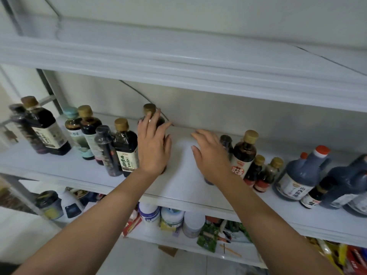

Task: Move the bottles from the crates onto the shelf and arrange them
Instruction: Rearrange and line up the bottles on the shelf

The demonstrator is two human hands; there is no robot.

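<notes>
Dark bottle (149, 110) upright on shelf (178, 187), cap up, left hand (153, 149) against it.

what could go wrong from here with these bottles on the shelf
1. The left hand rests against a gold-capped bottle right beside a tight cluster. A sideways nudge could tip the labelled bottle and its neighbours.
2. The right hand largely hides a dark-capped bottle, so it may get knocked.
3. Two small bottles stand near the front edge of the shelf, close to the right forearm. A brush could send them off.
</notes>
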